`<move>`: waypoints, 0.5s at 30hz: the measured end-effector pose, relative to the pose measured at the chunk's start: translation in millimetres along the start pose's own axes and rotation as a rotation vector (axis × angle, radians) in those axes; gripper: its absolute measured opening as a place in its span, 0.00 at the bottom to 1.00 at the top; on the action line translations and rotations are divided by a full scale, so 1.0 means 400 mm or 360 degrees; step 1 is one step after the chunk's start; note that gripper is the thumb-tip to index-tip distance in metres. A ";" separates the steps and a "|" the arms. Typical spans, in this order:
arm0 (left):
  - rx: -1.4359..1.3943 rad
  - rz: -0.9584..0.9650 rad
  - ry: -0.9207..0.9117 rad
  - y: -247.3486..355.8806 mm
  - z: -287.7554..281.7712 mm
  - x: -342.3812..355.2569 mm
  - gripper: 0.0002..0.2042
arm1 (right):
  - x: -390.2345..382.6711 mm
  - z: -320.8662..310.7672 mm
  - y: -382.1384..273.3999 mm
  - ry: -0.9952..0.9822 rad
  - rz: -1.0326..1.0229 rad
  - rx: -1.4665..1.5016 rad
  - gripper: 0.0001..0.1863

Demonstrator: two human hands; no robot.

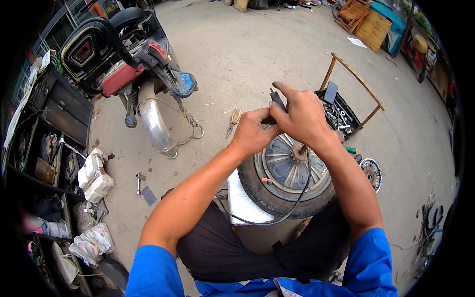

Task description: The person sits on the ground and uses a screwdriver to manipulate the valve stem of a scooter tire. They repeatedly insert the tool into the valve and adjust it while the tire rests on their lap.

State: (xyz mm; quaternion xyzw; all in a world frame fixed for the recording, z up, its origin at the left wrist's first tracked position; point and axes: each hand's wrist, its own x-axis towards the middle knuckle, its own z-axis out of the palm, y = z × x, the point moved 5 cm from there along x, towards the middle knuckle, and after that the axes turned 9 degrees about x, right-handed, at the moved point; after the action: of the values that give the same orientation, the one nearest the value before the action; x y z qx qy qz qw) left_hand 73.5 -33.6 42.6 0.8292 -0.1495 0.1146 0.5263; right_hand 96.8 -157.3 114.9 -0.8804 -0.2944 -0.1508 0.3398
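Note:
My two hands meet above a motor wheel that lies between my knees. My left hand (253,129) is closed, its fingertips pinched together; what they grip is hidden. My right hand (303,113) presses its thumb against a dark, narrow, rod-like piece (277,99) with a thin tip, its index finger reaching past it. The piece's exact kind is unclear. Below them the wheel shows a black tire (257,185), a grey ribbed hub (283,166) and a central axle. A black cable (308,180) runs from the axle and loops below the tire, with an orange-tipped piece (267,180) on the hub.
Pliers (233,121) lie beyond my left hand. A tool box (341,113) with a phone (330,92) and wooden frame (363,81) stands right. An electric scooter (133,59) without its rear wheel stands left. Cluttered shelves (49,185), a socket wrench (139,183) and a toothed disc (370,174) flank me.

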 end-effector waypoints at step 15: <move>-0.0715 -0.0165 -0.0087 -0.063 0.020 0.024 0.17 | -0.012 -0.086 0.041 -0.0475 0.0376 0.0120 0.17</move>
State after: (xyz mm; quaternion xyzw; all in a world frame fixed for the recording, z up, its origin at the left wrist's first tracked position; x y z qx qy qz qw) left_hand 92.1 -32.0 21.4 0.7006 -0.1426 0.0287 0.6986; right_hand 100.9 -192.8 129.3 -0.9081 -0.2414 0.0334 0.3406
